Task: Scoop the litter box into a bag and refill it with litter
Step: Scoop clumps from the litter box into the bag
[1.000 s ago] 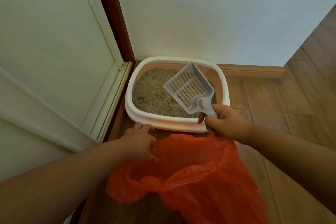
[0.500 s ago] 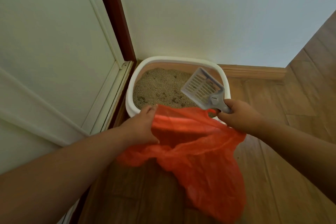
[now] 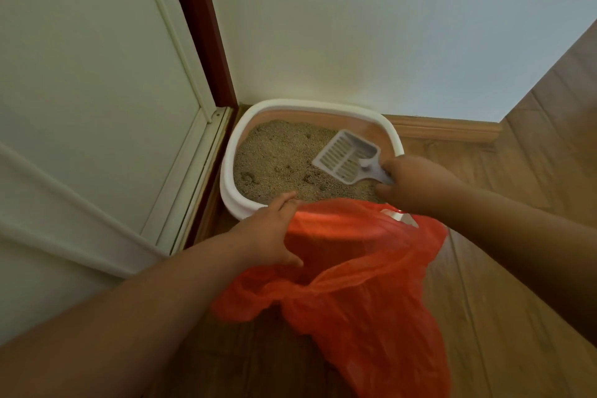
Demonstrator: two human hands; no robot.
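Observation:
A white-rimmed litter box [image 3: 231,155] sits in the floor corner, filled with tan litter [image 3: 277,155] that has a few small clumps and dents. My right hand [image 3: 410,184] grips the handle of a grey slotted scoop [image 3: 345,157], whose blade lies low over the litter at the box's right side. My left hand [image 3: 268,236] holds the rim of an orange plastic bag [image 3: 361,284], keeping its mouth open just in front of the box. The bag hides the box's near edge.
A white wall stands behind the box with a wooden skirting board [image 3: 445,131] along it. On the left is a white door with a dark red frame [image 3: 200,26]. Wooden floor [image 3: 517,203] stretches to the right and toward me.
The scoop has come down from above the box to lie over the litter. My left hand lifted the bag's mouth up to the box's front edge.

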